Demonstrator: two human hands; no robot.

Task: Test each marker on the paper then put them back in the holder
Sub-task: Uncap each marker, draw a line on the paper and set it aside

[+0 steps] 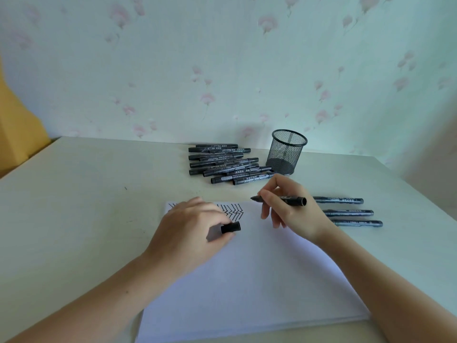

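Note:
My right hand (289, 209) holds an uncapped black marker (294, 200) above the top edge of the white paper (259, 273), tip pointing left. My left hand (190, 224) rests on the paper and pinches the marker's black cap (230, 228). Black zigzag test lines (232, 211) run along the paper's top edge, partly hidden by my left hand. A pile of several black markers (225, 164) lies behind the paper. The black mesh holder (286, 152) stands upright to the pile's right; it looks empty.
Three capped markers (346, 212) lie side by side on the table (74, 206) right of my right hand. A floral-papered wall rises just behind the table. A yellow object (14, 134) stands at the far left.

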